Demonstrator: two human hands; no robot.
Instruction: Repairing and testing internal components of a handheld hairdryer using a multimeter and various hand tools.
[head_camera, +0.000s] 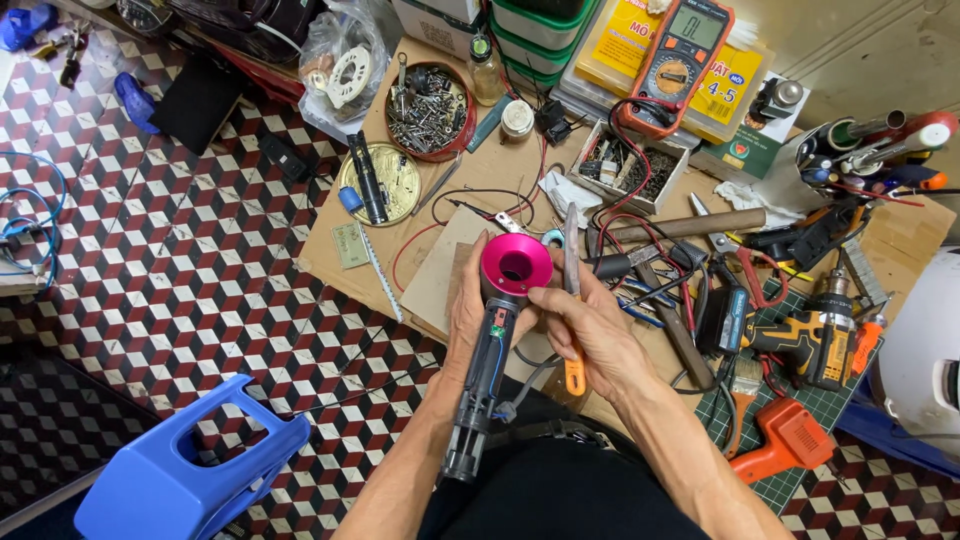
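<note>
We hold a hair dryer (497, 330) at the centre of the view, its pink ring head (516, 264) up and its dark, opened handle running down toward six o'clock. Our left hand (468, 320) is closed around the handle just below the head. Our right hand (590, 335) grips pliers (572, 300) with an orange handle, their metal tip pointing to twelve o'clock, and its fingertips touch the dryer's neck.

At one o'clock lies a yellow flat package (725, 95) with red and blue print, and an orange-edged multimeter (680, 55) rests on it. Just below, a small open cardboard box (628, 170) holds small parts. At twelve o'clock stand green-lidded plastic tubs (540, 30). At eleven o'clock a round red tin (428, 110) is full of screws, a gold round lid (385, 185) lies below it, and a clear plastic bag (345, 60) sits to its left. A small green card (350, 245) lies at ten o'clock.

The work surface is a sheet of brown cardboard (470, 175) laid on the floor, with a green cutting mat (800, 400) at four o'clock carrying a yellow drill (800, 340) and an orange power tool (785, 440). The floor (200, 270) is tiled in a red, white and black cube pattern. A blue plastic stool (190, 470) stands at eight o'clock.
</note>
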